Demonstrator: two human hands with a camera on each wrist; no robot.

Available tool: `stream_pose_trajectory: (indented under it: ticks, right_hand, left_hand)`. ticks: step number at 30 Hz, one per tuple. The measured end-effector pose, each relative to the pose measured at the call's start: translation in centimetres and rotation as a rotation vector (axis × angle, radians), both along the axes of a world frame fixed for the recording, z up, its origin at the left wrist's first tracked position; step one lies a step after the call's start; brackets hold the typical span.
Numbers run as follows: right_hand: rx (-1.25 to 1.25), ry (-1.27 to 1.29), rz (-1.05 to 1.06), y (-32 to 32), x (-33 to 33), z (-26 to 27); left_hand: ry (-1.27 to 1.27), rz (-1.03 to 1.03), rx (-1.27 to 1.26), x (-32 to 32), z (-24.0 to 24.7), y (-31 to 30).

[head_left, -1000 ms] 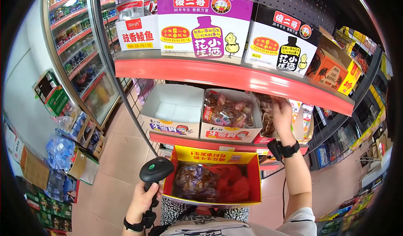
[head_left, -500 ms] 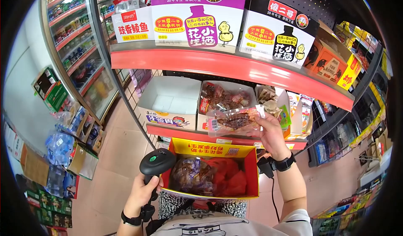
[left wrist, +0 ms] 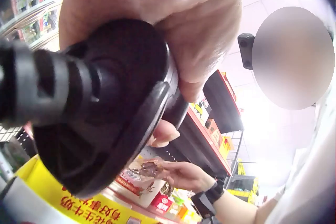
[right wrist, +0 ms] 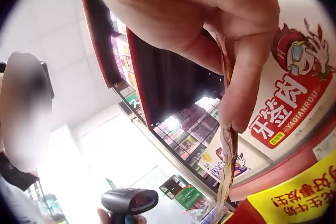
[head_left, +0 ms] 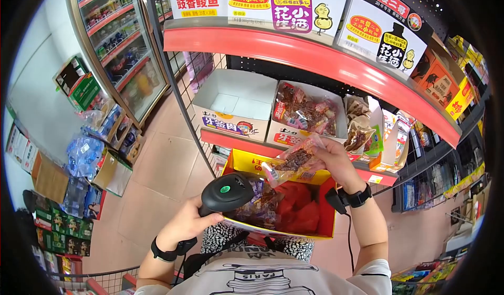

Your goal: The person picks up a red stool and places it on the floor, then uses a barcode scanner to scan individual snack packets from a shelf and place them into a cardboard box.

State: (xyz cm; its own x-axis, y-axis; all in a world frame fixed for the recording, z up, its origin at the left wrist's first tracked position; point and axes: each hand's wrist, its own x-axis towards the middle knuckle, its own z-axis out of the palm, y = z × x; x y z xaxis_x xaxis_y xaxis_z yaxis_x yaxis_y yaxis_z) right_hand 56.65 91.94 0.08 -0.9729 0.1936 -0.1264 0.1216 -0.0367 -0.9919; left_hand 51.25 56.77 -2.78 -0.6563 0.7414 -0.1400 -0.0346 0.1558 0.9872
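My left hand (head_left: 185, 222) grips a black handheld barcode scanner (head_left: 223, 192) by its handle. The scanner's head overlaps the left side of a yellow-and-red carton (head_left: 329, 213) in the head view. My right hand (head_left: 340, 164) pinches one end of a clear packet of brown meat snack (head_left: 292, 161) between thumb and fingers. Seen edge-on in the right wrist view, the packet (right wrist: 227, 155) hangs from the fingers. It is tilted above the carton's back flap, to the right of the scanner. Inside the carton lie purple-printed packets (head_left: 257, 208) and red bags (head_left: 296, 206).
Beyond the carton, a shelf with a red edge holds a white box (head_left: 236, 93) with a bare inside and another box of meat packets (head_left: 307, 111). The upper shelf edge (head_left: 310, 59) juts out above them. A glass-door fridge (head_left: 126, 48) stands at left.
My right hand has come out of the lower shelf with the packet and moved down and left, over the carton. The scanner has moved right, towards the packet. The head view has shifted too.
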Motion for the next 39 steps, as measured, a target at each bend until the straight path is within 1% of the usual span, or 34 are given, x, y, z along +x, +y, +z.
stream_pose_trajectory:
  ticks: [3,7,9,18,24,29,35,37,39]
  right_hand:
    - [0.034,-0.013,0.037,-0.3,-0.1,-0.3]
    - [0.05,-0.041,0.102,-0.8,-0.2,-0.2]
    - [0.039,-0.041,0.102,-1.2,-0.1,0.0]
    - [-0.001,-0.031,0.105,-1.6,0.0,-0.4]
    - [0.007,-0.06,0.093,-1.3,0.1,-1.0]
    - [0.059,-0.077,0.099,-1.2,0.0,-1.2]
    - [0.134,-0.041,0.115,-1.5,0.0,-1.1]
    - [0.16,0.008,0.126,-1.7,0.0,-1.0]
    - [0.156,-0.013,0.129,-2.1,-0.1,-0.8]
  left_hand:
    - [-0.041,0.016,-0.014,0.3,0.9,-0.1]
    - [-0.021,0.004,-0.046,0.5,1.2,-0.3]
    - [0.003,-0.007,-0.096,0.6,1.4,-0.3]
    - [0.012,-0.031,-0.177,0.5,1.2,-0.3]
    - [-0.022,-0.023,-0.111,0.6,0.8,-0.3]
    - [-0.026,-0.035,-0.11,0.8,0.8,-0.2]
    - [0.004,-0.023,-0.111,0.9,1.3,-0.2]
    - [0.001,-0.025,-0.113,0.9,1.3,-0.3]
    - [0.02,-0.033,-0.153,0.9,1.4,-0.4]
